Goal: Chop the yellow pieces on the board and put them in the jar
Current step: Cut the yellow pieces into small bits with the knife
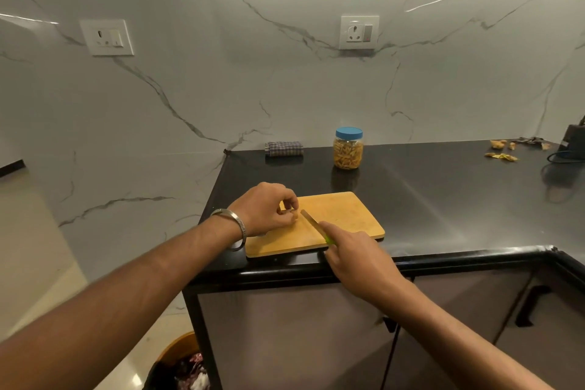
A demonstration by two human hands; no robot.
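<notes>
At the near corner of a black table (443,199), a person works over a wooden cutting board (345,215) — left forearm reaching in from the lower left, a metal bangle (235,228) on the wrist. Left hand (269,209) sits knuckles-up at the board's left edge, fingers curled down and pinching a small yellow piece (286,206) against the wood; most of the piece is hidden under the fingertips. Just beside it lies the blade of a knife (311,223), angled across the board, its green handle (330,240) gripped by the right hand (357,258) with the index finger stretched along the spine. Right forearm comes up from the lower right, wrist low over the table's front edge.

Judging by its size, the piece is light and small, probably dry and brittle rather than soft — likely to skid or snap under the blade, so a fingertip pinch close to the cut, with the tips tucked back, seems the sensible hold. Well behind the board stands the jar (348,149), blue lid on, already largely full of similar yellow pieces. Far right, a few loose scraps (501,157) lie on the table
</notes>
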